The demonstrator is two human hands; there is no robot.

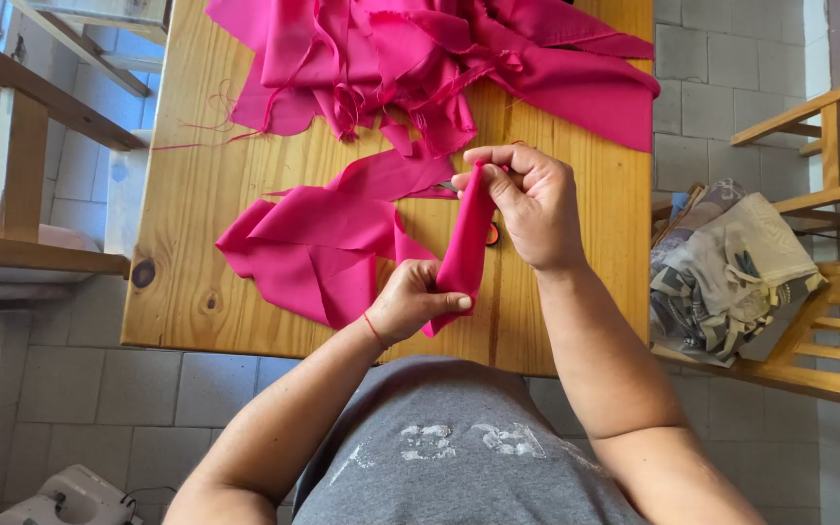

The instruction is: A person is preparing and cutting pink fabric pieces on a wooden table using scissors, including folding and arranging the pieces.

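Mid-frame, the left hand (418,297) pinches the low end of a pink strip (466,238) and the right hand (529,204) pinches its top; keeping it taut helps, I judge. Bare table (187,204) lies left, its near edge close. A cloth heap (420,58) fills the top.

Between my two grips a fabric strip (466,238) stands over the worktop's (187,204) near edge, my left grip (418,299) at its lower end, my right grip (527,206) at its top. A folded fabric piece (313,248) lies left of them toward the near left corner. A heap of fabric (420,63) covers the far edge.
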